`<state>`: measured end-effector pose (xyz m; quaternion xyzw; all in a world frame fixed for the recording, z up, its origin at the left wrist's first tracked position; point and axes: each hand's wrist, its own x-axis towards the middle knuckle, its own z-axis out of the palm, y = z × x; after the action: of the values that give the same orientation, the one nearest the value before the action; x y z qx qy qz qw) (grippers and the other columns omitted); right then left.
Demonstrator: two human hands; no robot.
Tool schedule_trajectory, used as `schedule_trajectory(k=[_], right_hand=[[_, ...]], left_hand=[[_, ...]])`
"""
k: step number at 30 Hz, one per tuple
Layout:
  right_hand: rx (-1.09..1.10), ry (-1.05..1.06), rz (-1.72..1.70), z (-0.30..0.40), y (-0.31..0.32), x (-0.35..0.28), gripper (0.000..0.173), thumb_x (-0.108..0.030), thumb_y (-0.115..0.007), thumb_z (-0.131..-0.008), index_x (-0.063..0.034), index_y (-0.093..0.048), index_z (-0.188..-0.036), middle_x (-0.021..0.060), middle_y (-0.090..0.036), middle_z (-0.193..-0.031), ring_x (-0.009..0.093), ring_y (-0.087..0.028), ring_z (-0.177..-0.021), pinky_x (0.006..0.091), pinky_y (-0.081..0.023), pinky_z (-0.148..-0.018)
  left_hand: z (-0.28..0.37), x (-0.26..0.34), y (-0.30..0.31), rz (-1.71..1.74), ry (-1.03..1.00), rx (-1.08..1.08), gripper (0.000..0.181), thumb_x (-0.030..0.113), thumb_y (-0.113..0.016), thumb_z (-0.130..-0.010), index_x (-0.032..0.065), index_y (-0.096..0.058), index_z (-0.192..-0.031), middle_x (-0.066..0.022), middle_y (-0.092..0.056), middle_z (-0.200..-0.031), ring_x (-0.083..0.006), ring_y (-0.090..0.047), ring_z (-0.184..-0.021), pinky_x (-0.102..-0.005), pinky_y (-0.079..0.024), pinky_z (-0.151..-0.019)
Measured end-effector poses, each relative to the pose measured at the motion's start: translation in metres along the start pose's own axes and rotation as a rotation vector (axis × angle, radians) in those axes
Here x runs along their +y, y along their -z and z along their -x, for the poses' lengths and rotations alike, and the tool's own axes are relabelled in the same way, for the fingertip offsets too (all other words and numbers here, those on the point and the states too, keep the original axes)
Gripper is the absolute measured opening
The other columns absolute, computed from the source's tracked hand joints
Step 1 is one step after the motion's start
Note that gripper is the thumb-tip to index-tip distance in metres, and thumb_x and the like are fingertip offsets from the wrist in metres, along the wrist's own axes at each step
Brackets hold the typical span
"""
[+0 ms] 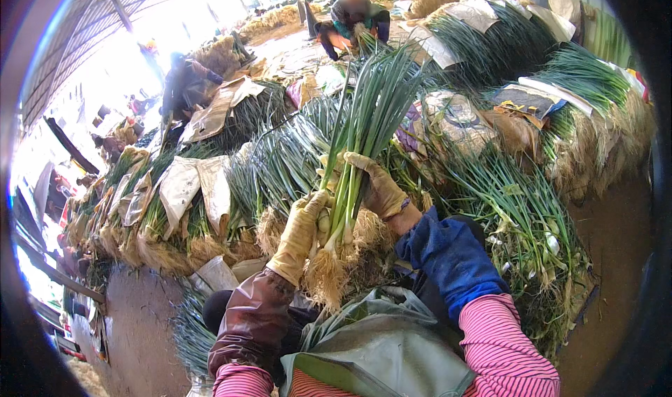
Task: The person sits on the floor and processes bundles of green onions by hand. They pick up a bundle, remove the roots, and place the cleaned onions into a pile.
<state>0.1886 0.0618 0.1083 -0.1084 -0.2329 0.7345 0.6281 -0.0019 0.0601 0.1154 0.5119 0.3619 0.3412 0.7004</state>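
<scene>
Upright in front of me is a bunch of green onions point(349, 197), its dark leaves at the top and pale roots hanging at the bottom. My left hand point(304, 229), in a yellowish rubber glove, grips the lower stalks from the left. Higher up, my right hand point(378, 184), gloved the same way, closes round the stalks from the right; some of its fingers are hidden behind them. Just behind lies a long row of green onions point(283, 161) with roots towards me. A looser heap of green onions point(509, 218) is at my right. A green apron point(383, 344) covers my lap.
Sacking and paper sheets point(181, 184) cover parts of the row. More stacked green onions point(499, 40) stand at the back right. A seated person point(352, 19) holds stalks farther off, and another person point(186, 85) bends at the left. Bare floor point(142, 323) shows at lower left.
</scene>
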Motion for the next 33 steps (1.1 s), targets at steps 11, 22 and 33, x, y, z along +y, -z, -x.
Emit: schedule_trajectory(k=[11, 22, 33], right_hand=[[-0.074, 0.145, -0.064, -0.009, 0.012, -0.016, 0.04, -0.025, -0.061, -0.085, -0.0005, -0.052, -0.115, 0.0029, -0.057, -0.086, 0.017, -0.055, -0.074, 0.0343, -0.05, -0.07], [0.252, 0.661, -0.02, -0.013, 0.037, -0.083, 0.035, -0.024, -0.065, -0.084, -0.004, -0.057, -0.111, 0.0092, -0.064, -0.1, 0.025, -0.063, -0.092, 0.0392, -0.053, -0.081], [0.337, 0.7, 0.046, -0.008, 0.027, -0.069, 0.03, -0.022, -0.065, -0.085, -0.0013, -0.062, -0.107, 0.009, -0.067, -0.099, 0.022, -0.065, -0.087, 0.0355, -0.053, -0.075]], left_hand=[[0.013, -0.026, 0.004, -0.2, -0.025, 0.004, 0.027, 0.03, -0.059, -0.092, 0.0053, -0.065, -0.1, 0.0004, -0.064, -0.082, -0.0057, -0.056, -0.069, -0.0206, -0.043, -0.059], [0.068, -0.171, 0.036, -1.105, 0.057, -0.349, 0.052, 0.033, -0.069, -0.081, 0.01, -0.056, -0.125, -0.0098, -0.063, -0.114, -0.0232, -0.061, -0.1, -0.0286, -0.045, -0.088], [0.022, -0.017, -0.062, -0.943, -0.686, 0.261, 0.019, 0.012, -0.069, -0.081, 0.0058, -0.066, -0.099, -0.0095, -0.065, -0.095, -0.0198, -0.061, -0.085, -0.0311, -0.048, -0.078]])
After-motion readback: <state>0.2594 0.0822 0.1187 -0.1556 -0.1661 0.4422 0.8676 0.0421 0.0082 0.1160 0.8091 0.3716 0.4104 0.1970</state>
